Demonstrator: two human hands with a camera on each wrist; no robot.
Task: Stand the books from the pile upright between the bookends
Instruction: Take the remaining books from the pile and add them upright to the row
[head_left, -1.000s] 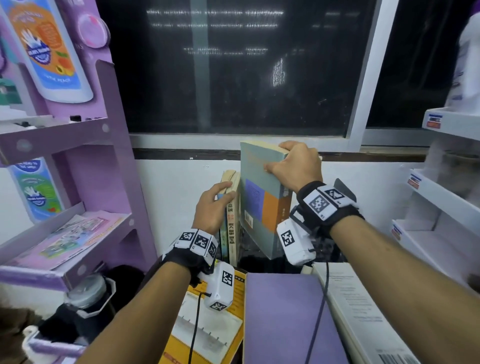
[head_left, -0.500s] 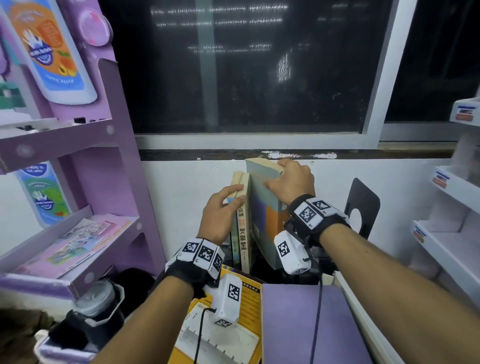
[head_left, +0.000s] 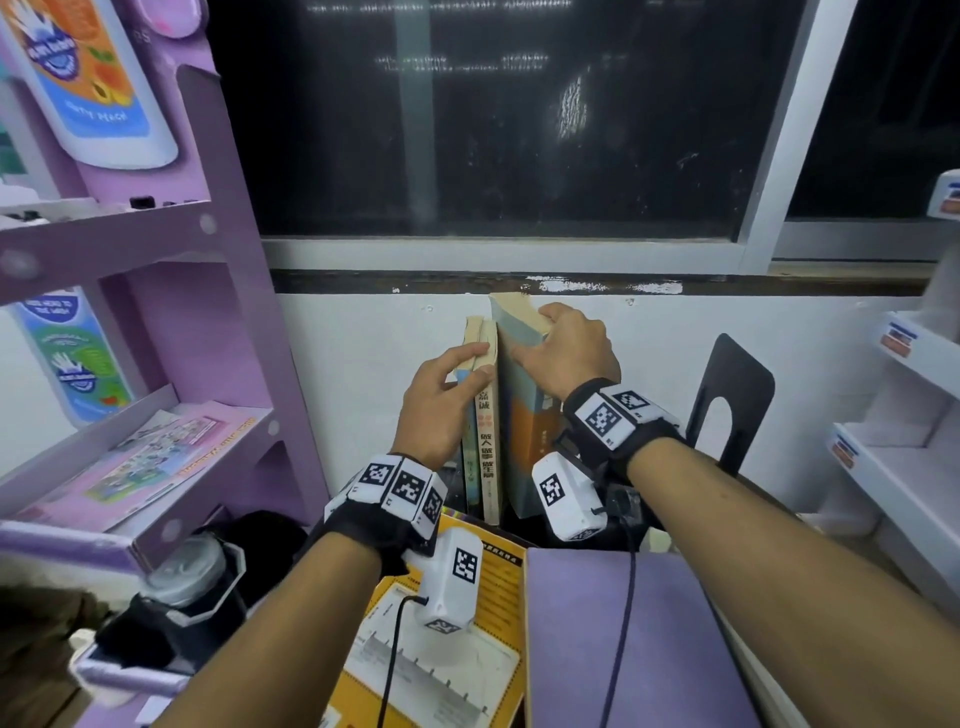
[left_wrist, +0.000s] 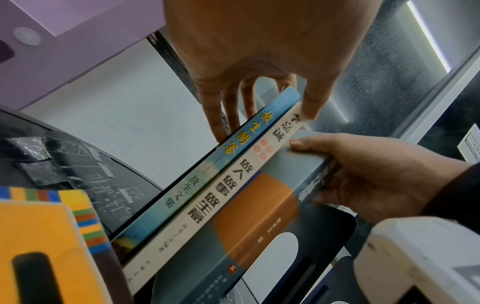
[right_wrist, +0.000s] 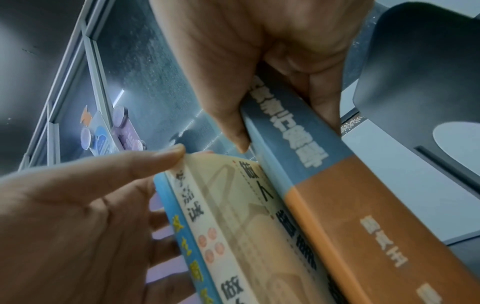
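Books stand upright by the wall. Your right hand (head_left: 566, 348) grips the thick book's (head_left: 522, 415) top, seating it against two thin books (head_left: 485, 415) your left hand (head_left: 441, 400) pinches. Next, judge: release, fetch from the pile (head_left: 623, 649).

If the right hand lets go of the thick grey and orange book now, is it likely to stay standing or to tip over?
The thick grey and orange book probably stands alone: its spine looks wide, giving a broad base. It rests against the cream book on its left, which should help. The black bookend stands apart on its right, so a push that way could tip it. The right hand grips its top.
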